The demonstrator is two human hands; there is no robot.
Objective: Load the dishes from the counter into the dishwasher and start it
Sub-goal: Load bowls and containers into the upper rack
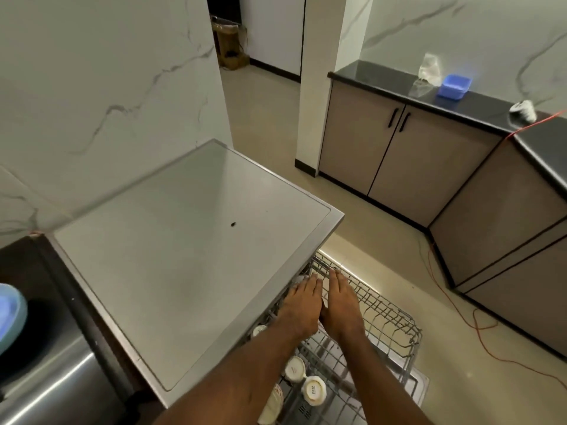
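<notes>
Open, both, nothing gripped: L hand [302, 305] and R hand [341, 305] flat, palms down, fingers straight, resting side by side on the wires of the top rack [383, 308], thumbs almost touching. Fingertips pointing away from the body, twd the far side rail of the rack.

Rack pulled out of the dishwasher [184, 240], inner part hidden under the grey top. Sticking out twd lower right of the view, far side rail running upper left to lower right. Open door showing below it at bottom right.

Count: 2 hands, 1 rack in view, 3 white cups [314, 389] standing base-up among the wires beside the L forearm; which tier, cannot tell. One more white item at the bottom edge and sth. pale under the L fingertips, kind not clear.

Across the floor, dark counter [383, 75] over beige cabinets, with 1 blue tub [454, 85] and 1 clear plastic bag [429, 67] just beside it. At far left edge, 1 blue dish [9, 317], cut off by the frame.
</notes>
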